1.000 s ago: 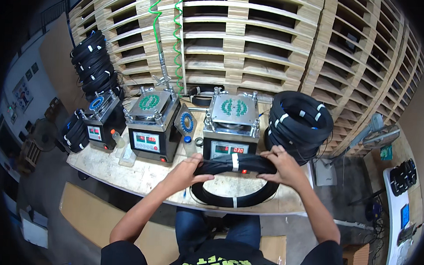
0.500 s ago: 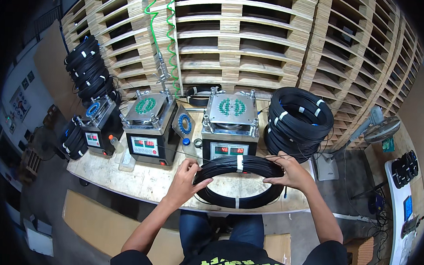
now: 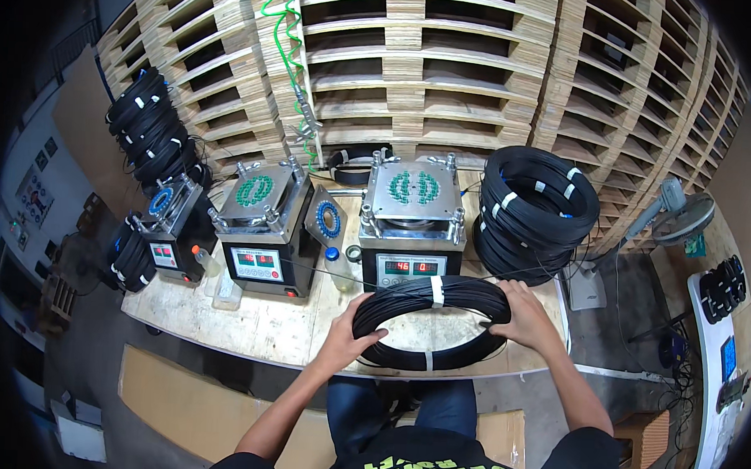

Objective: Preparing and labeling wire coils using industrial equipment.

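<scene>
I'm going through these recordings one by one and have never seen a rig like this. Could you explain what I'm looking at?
There is no robot here: a person works with two bare hands. The view comes from a wide fisheye camera worn on the head, looking down, so straight edges bend near the rim.

The left hand and right hand hold opposite sides of a black coil bound with white bands, thumbs toward its opening. Whether it touches the pale wooden bench is hard to tell.

On the bench stand three boxy machines with metal tops and lit displays, a blue-capped bottle, an orange-capped bottle and, to the right, a stack of similar coils. Behind are stacked wooden pallets.
</scene>
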{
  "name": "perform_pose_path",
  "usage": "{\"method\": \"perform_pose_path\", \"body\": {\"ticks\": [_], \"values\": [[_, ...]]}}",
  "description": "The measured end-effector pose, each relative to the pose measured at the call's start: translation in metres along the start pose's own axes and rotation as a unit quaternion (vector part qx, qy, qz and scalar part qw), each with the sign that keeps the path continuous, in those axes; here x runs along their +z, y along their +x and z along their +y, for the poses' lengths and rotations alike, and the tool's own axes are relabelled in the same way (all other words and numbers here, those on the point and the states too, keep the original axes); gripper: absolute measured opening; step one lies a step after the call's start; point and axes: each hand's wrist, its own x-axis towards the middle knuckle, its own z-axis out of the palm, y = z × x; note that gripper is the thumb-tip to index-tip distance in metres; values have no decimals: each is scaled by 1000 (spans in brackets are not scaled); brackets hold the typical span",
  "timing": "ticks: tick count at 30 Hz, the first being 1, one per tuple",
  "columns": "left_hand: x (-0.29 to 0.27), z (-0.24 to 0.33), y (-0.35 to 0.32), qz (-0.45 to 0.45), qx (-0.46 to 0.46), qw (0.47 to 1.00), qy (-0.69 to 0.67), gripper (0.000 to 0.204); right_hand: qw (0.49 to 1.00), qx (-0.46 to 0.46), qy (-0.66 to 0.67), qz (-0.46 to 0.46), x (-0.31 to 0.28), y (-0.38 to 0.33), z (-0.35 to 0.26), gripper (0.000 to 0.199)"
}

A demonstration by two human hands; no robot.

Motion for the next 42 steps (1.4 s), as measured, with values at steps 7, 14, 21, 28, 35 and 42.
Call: {"method": "perform_pose_path", "body": {"ticks": [7,14,21,28,35,42], "values": [[7,-18,0,83,24,996,18,60,981,35,110,156,21,10,-3,59],[4,-35,12,121,22,992,-21,59,961,30,180,208,43,24,7,55],[-32,19,61,129,105,984,65,56,940,29,238,244,23,56,10,48],[-78,43,142,142,62,977,144,57,943,56,276,177,-33,123,-23,46],[-80,52,163,74,-26,996,34,52,946,29,279,161,-18,149,22,39],[-79,21,179,101,80,979,157,56,935,19,333,122,-2,170,46,46]]}}
